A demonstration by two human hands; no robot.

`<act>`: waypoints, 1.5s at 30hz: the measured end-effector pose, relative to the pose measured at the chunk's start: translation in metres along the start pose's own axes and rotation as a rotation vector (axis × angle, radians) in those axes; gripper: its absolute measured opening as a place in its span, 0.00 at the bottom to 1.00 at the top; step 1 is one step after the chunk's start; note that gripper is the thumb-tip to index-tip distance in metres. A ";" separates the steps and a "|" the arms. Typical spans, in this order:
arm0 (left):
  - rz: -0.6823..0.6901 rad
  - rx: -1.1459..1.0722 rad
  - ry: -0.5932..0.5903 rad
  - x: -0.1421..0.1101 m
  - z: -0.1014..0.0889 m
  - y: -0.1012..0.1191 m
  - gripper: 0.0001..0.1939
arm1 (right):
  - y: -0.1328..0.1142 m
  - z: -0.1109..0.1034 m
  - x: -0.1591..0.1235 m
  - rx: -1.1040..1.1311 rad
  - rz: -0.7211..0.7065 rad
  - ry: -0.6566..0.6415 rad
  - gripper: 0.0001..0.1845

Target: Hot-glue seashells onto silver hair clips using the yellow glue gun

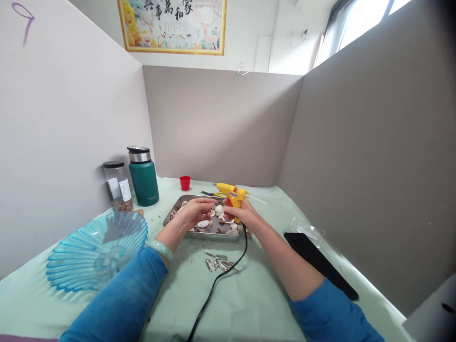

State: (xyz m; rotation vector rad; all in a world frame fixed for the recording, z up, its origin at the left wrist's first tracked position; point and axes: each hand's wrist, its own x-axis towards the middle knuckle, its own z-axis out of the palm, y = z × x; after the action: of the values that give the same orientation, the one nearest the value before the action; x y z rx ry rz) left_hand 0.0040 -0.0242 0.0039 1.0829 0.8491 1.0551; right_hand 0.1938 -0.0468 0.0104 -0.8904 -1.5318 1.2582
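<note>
My right hand point(245, 214) is closed around the handle of a yellow hot glue gun point(224, 190), whose nozzle points left. A black cord point(213, 287) runs from its handle toward the near edge. My left hand point(197, 212) has its fingers pinched together just left of the glue gun; whatever is between the fingertips is too small to make out. Both hands are above a metal tray point(210, 237) holding shells and small stones, among them a white shell point(203, 223). On the near side of the tray lies a loose pile of small silver metal clips point(219, 262).
At left are a blue scalloped glass dish point(78, 259), a green flask point(143, 183) and a black-lidded jar point(117, 187). Behind the tray are a red cup point(185, 183) and yellow-handled pliers point(213, 194). A black strip point(320, 263) lies right. Grey panels enclose three sides.
</note>
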 end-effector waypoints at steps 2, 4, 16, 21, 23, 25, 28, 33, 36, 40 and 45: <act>-0.023 -0.002 -0.015 -0.001 0.001 0.001 0.12 | -0.003 -0.001 -0.002 -0.009 0.006 -0.040 0.17; -0.042 -0.001 -0.024 -0.003 0.002 0.002 0.12 | -0.005 -0.002 -0.002 -0.035 0.006 -0.067 0.17; -0.091 0.028 -0.080 -0.002 0.003 -0.003 0.12 | 0.000 -0.012 0.000 -0.135 0.020 -0.078 0.21; -0.094 0.048 -0.091 -0.002 0.001 -0.006 0.13 | 0.001 -0.011 -0.001 -0.172 0.012 -0.109 0.19; -0.102 0.061 -0.094 -0.002 0.001 -0.006 0.14 | 0.000 -0.011 -0.002 -0.176 0.005 -0.111 0.19; -0.121 0.084 -0.097 -0.002 0.000 -0.005 0.15 | 0.000 -0.012 -0.002 -0.178 -0.004 -0.121 0.20; -0.153 0.118 -0.113 -0.003 0.001 -0.005 0.16 | 0.002 -0.014 0.000 -0.186 -0.010 -0.134 0.21; -0.180 0.168 -0.105 -0.006 0.005 -0.002 0.18 | 0.005 -0.016 0.002 -0.223 -0.012 -0.128 0.18; -0.188 0.205 -0.129 -0.008 0.006 -0.001 0.17 | 0.006 -0.017 0.003 -0.249 -0.019 -0.148 0.15; -0.183 0.259 -0.181 -0.009 0.005 0.000 0.14 | 0.006 -0.019 0.003 -0.271 -0.020 -0.207 0.12; -0.200 0.255 -0.205 -0.011 0.007 0.001 0.11 | 0.005 -0.020 0.002 -0.281 0.001 -0.250 0.13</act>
State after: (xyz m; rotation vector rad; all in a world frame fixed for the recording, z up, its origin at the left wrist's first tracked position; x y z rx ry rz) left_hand 0.0069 -0.0366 0.0068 1.2669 0.9206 0.6678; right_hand 0.2122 -0.0383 0.0070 -0.9365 -1.9418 1.2077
